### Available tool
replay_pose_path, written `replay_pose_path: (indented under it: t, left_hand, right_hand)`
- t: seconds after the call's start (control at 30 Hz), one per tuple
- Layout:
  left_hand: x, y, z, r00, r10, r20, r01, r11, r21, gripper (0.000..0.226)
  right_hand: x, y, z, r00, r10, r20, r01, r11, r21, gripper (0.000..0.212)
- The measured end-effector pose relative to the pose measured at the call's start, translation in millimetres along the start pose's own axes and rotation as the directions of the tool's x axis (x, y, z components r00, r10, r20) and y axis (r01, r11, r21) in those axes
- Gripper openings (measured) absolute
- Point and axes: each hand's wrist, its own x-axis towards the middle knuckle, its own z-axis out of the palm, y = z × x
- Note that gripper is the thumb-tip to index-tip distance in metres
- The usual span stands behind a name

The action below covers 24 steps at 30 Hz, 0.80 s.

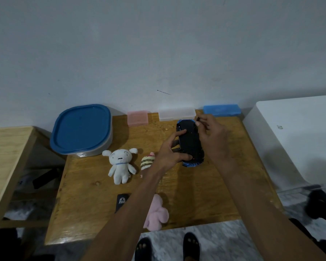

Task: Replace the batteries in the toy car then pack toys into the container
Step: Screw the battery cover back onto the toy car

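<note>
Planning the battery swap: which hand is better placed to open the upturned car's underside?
Right. The right hand has its fingers pinched at the far end of the toy car, while the left hand grips the car's side, steadying it.

The toy car [190,142] is flipped over, black underside up, blue body peeking out at both ends, held above the bench between both hands. Far left at the back sits the container [82,129], grey-walled, its blue lid shut on top. In front of it the white plush dog [120,164] lies face up, a striped plush [147,162] just beside it. Near the front edge, the pink plush [156,213] lies partly hidden behind a forearm.
</note>
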Motion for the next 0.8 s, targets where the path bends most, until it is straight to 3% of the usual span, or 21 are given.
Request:
replay_pose_path:
  t: [0.13,0.37,0.5,0.8]
  left_hand:
    - [-0.5,-1.0,1.1,1.0,-0.003,0.002,0.003,1.0,-0.002,0.084]
    - [-1.4,-5.1,4.5,1.0,-0.011,0.02,0.011,1.0,0.013,0.084]
    - [0.6,-4.8,6.0,1.0,-0.013,0.023,0.013,1.0,0.002,0.084]
    - [2.9,-8.5,8.7,1.0,-0.027,0.006,0.027,0.999,0.039,0.083]
  right_hand:
    - [-2.3,2.2,1.7,1.0,0.023,-0.004,-0.023,1.0,0.001,0.017]
    - [-3.5,-4.7,-3.2,1.0,0.003,0.013,-0.003,0.999,-0.044,0.022]
    - [-2.7,-3.3,-3.3,0.997,0.08,-0.019,-0.079,0.997,0.021,0.027]
    - [-7.4,3.4,-3.6,1.0,-0.013,-0.027,0.012,0.999,-0.038,0.02]
